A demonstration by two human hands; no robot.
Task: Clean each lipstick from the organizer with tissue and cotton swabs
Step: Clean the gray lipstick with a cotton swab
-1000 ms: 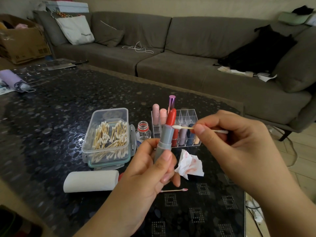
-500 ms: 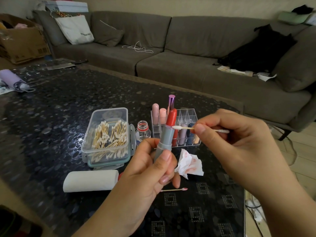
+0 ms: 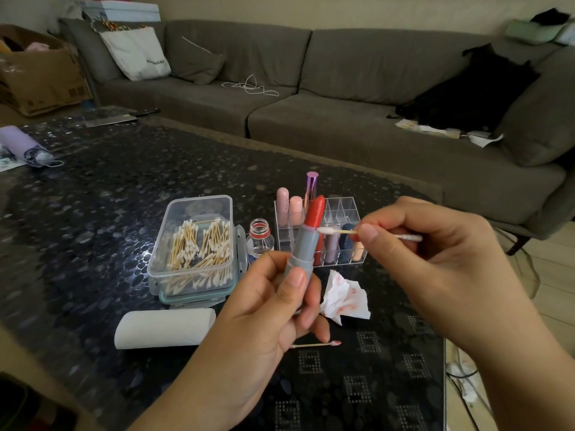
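Note:
My left hand (image 3: 264, 309) grips an uncapped lipstick (image 3: 306, 241) upright by its grey tube, the red bullet twisted out. My right hand (image 3: 435, 265) pinches a cotton swab (image 3: 339, 231); its white tip touches the base of the red bullet. Behind them stands the clear organizer (image 3: 337, 213) with several lipsticks in its slots. A stained tissue (image 3: 343, 298) lies crumpled on the table below the organizer. A used swab (image 3: 317, 344) with pink tips lies near the front edge.
A clear box of cotton swabs (image 3: 196, 247) sits left of a small open bottle (image 3: 259, 236). A tissue roll (image 3: 165, 328) lies in front of the box. The dark pebbled table (image 3: 93, 213) has a grey sofa (image 3: 342, 98) behind it.
The swab's tip has moved from just right of the bullet to touch its base. My left hand holds the lipstick as before.

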